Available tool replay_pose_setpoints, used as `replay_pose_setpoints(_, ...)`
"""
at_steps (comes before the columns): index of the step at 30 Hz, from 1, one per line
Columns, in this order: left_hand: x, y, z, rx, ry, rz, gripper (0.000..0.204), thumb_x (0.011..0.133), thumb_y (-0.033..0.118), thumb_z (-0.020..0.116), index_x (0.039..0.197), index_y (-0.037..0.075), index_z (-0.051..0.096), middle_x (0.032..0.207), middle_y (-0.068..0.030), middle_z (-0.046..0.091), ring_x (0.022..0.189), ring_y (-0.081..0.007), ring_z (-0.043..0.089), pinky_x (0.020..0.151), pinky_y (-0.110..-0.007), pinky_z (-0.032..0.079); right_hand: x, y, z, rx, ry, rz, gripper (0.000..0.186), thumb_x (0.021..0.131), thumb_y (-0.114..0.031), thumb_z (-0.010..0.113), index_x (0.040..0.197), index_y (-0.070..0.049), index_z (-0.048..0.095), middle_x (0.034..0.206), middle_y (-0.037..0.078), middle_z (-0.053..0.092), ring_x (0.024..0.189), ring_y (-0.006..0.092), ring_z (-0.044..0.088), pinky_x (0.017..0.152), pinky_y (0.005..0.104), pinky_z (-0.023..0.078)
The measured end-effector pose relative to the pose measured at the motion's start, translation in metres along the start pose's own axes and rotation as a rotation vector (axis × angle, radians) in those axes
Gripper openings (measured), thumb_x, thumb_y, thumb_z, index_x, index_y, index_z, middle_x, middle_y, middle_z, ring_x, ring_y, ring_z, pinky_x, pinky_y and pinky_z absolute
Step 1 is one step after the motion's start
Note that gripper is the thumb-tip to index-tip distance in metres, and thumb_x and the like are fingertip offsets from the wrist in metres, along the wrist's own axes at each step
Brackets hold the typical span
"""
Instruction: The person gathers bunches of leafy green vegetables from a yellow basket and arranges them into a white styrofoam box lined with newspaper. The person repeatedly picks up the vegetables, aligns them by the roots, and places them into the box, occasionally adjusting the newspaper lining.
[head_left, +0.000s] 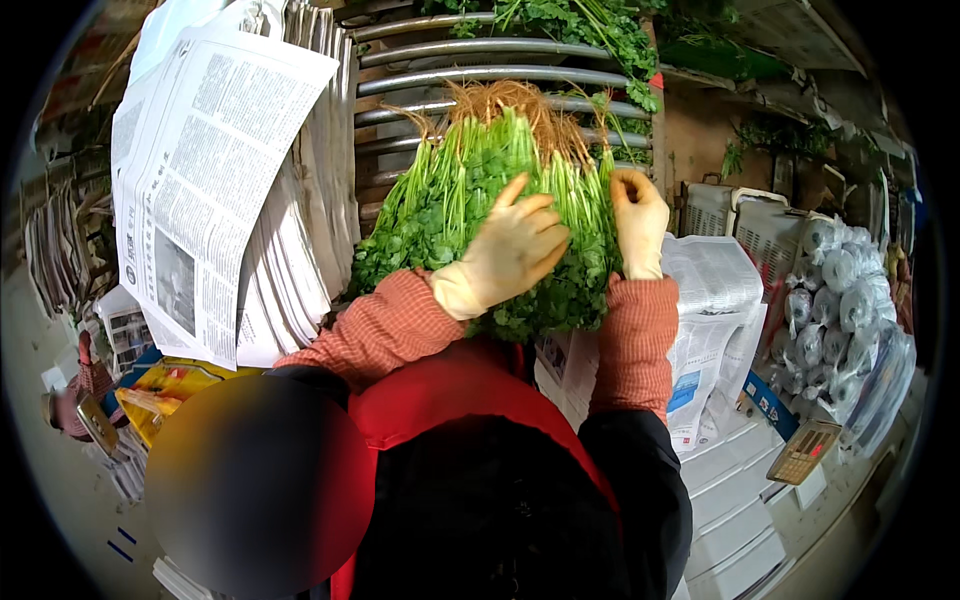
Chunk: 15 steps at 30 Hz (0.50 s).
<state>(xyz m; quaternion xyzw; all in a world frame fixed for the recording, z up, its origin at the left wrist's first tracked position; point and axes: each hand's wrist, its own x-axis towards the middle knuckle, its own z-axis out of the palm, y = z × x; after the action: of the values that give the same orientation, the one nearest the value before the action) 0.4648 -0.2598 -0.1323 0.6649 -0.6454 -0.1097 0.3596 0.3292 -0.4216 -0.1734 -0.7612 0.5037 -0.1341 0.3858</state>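
A wide heap of coriander (455, 195) lies before me, its brown roots (505, 98) pointing away and its leaves toward my body. My left hand (510, 245), in a pale rubber glove, rests over the middle of the heap, palm down. Its fingers are a little apart and slightly blurred. At the heap's right edge my gloved right hand (638, 215) has thumb and forefinger pinched beside the outermost stalks. It seems to grip a coriander stalk there, though the fingertips partly hide it.
Metal bars (470, 73) run beneath and beyond the heap, with more greens (600, 30) at the far end. A tall newspaper stack (215, 170) stands at left. On the right are newspaper sheets (705, 300), plastic crates (765, 235), rolled clear bags (845, 290) and a calculator (805, 450).
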Motion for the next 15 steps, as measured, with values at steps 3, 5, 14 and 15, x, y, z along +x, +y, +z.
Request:
replay_pose_setpoints(3,0.012,0.001,0.024,-0.105,0.038,0.030,0.018,0.078,0.013,0.064,0.094,0.005,0.062,0.095,-0.0074,0.060,0.101,-0.0256,0.056,0.103,-0.046,0.034,-0.024,-0.026,-0.009,-0.208,-0.300,0.058,0.026,0.078,-0.015,0.066,0.104,-0.010,0.065,0.080,0.010,0.066,0.070,0.0219,0.062,0.066,0.0303,0.049)
replay_pose_setpoints(5,0.016,-0.008,0.041,0.036,-0.142,-0.021,0.017,0.081,0.016,0.060,0.092,0.003,0.058,0.097,-0.0110,0.061,0.102,-0.0270,0.056,0.101,-0.044,0.037,-0.034,-0.007,0.010,-0.310,-0.284,0.015,0.031,0.077,-0.014,0.066,0.108,-0.012,0.063,0.079,0.010,0.065,0.068,0.0248,0.062,0.064,0.0339,0.049)
replay_pose_setpoints(14,0.007,-0.010,0.035,0.214,-0.202,-0.044,0.026,0.080,0.017,0.060,0.103,0.004,0.058,0.091,-0.0113,0.060,0.092,-0.0264,0.057,0.093,-0.039,0.040,-0.083,0.009,0.014,0.206,0.244,0.022,0.017,0.077,-0.001,0.067,0.094,-0.001,0.065,0.075,0.005,0.060,0.065,0.0091,0.053,0.061,0.0232,0.044)
replay_pose_setpoints(15,0.012,-0.008,0.036,0.210,-0.218,-0.046,0.028,0.079,0.017,0.060,0.104,0.004,0.058,0.091,-0.0109,0.060,0.091,-0.0262,0.057,0.092,-0.039,0.040,-0.085,0.004,0.014,0.131,0.305,-0.067,0.015,0.079,0.002,0.066,0.093,0.001,0.065,0.073,0.002,0.056,0.066,0.0045,0.048,0.059,0.0189,0.040)
